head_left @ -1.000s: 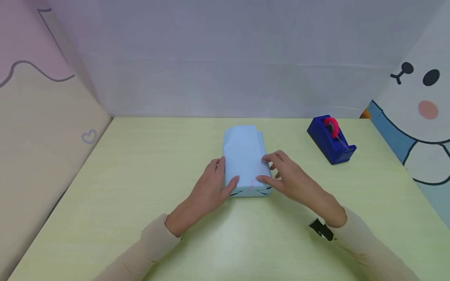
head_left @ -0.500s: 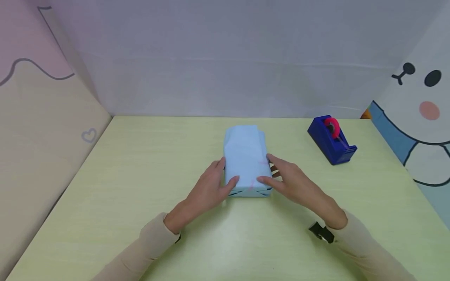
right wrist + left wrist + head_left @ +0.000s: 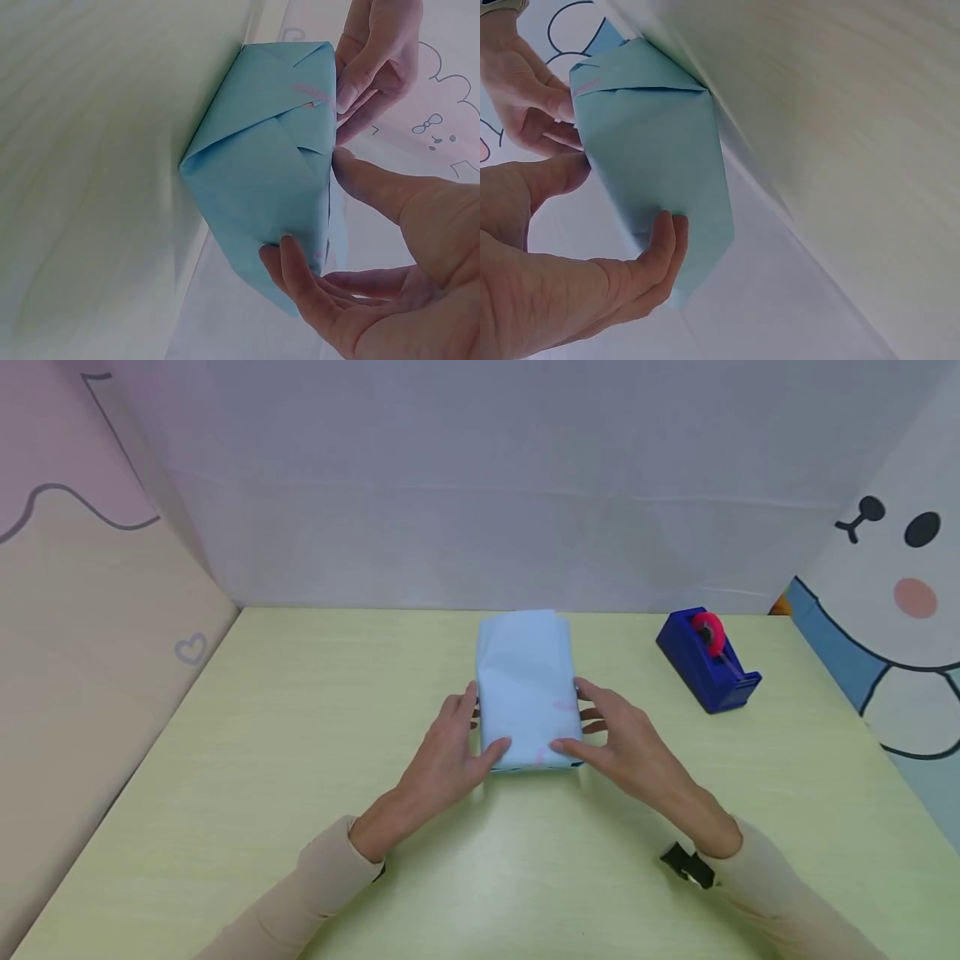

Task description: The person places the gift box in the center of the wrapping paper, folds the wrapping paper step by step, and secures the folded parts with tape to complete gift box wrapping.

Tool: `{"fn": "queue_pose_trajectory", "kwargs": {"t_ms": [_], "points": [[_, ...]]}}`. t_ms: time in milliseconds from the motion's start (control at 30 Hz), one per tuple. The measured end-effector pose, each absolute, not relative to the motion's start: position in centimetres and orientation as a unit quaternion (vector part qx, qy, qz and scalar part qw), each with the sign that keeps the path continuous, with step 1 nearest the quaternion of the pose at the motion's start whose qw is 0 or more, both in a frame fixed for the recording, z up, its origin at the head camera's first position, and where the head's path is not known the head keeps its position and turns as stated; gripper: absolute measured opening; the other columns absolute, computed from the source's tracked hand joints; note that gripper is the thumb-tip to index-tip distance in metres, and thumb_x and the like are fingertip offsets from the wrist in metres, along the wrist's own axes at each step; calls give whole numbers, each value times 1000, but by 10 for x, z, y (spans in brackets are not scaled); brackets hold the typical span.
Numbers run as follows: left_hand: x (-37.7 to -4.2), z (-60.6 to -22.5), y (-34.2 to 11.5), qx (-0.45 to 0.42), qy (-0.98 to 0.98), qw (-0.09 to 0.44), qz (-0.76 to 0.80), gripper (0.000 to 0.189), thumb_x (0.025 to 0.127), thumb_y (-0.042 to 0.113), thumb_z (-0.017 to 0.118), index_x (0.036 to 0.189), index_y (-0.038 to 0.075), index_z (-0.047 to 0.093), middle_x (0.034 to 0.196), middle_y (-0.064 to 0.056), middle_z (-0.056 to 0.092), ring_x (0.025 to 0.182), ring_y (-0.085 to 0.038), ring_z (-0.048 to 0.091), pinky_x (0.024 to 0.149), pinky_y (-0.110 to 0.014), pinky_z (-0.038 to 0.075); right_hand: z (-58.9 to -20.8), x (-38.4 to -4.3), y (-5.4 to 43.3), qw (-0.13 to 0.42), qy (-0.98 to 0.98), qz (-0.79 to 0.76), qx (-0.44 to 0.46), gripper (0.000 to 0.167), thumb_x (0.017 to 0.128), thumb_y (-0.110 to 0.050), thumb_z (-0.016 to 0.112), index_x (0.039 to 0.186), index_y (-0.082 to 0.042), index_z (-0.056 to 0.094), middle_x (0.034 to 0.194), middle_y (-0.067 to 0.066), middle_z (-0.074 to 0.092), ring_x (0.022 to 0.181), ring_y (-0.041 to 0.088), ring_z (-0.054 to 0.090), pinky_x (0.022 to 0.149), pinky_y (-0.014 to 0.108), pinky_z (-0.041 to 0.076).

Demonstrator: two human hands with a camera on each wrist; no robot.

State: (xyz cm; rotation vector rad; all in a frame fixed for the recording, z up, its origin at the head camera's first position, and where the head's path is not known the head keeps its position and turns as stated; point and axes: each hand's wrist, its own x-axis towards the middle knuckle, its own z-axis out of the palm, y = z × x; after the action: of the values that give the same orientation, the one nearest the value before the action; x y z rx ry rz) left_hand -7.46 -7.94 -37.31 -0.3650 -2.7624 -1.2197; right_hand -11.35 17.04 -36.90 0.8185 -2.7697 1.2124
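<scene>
A box-shaped parcel wrapped in light blue paper (image 3: 525, 685) is at the middle of the table, its far end tipped up. My left hand (image 3: 442, 747) grips its left side, thumb on top and fingers against the side. On the opposite side my right hand (image 3: 618, 739) holds it the same way, thumb on top near the front corner. Pink marks show on the paper near the front. In the right wrist view, the folded end of the parcel (image 3: 262, 97) shows overlapping paper flaps and a pink strip. The parcel's underside is hidden in the head view.
A blue tape dispenser (image 3: 708, 660) with a red tape core stands at the back right of the pale table (image 3: 300, 693). A grey-white wall rises behind, and printed panels flank both sides. A black strap piece (image 3: 687, 865) hangs by the right sleeve.
My right fingers have slid off the top onto the parcel's right side. The parcel's far end has risen, and its folded near end has turned out of the head view.
</scene>
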Motion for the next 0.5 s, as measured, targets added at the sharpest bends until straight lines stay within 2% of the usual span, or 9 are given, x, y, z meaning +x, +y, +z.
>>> {"fn": "queue_pose_trajectory", "kwargs": {"t_ms": [300,500], "points": [[-76,-374,-79,-120,-885,52,-446,86,92,11,78,158,-8,25,142,-25,38,115,-37,65,96,-44,55,-372,-113,169,25,-882,391,261,88,84,-17,87,154,5,38,133,22,48,105,34,69,89,46,58],[-77,-375,-80,-125,-876,54,-462,86,91,8,79,157,-5,27,140,-25,38,120,-37,63,98,-44,54,-373,-113,170,27,-880,393,266,88,85,-17,87,154,3,36,142,22,49,107,34,69,89,46,58]]}}
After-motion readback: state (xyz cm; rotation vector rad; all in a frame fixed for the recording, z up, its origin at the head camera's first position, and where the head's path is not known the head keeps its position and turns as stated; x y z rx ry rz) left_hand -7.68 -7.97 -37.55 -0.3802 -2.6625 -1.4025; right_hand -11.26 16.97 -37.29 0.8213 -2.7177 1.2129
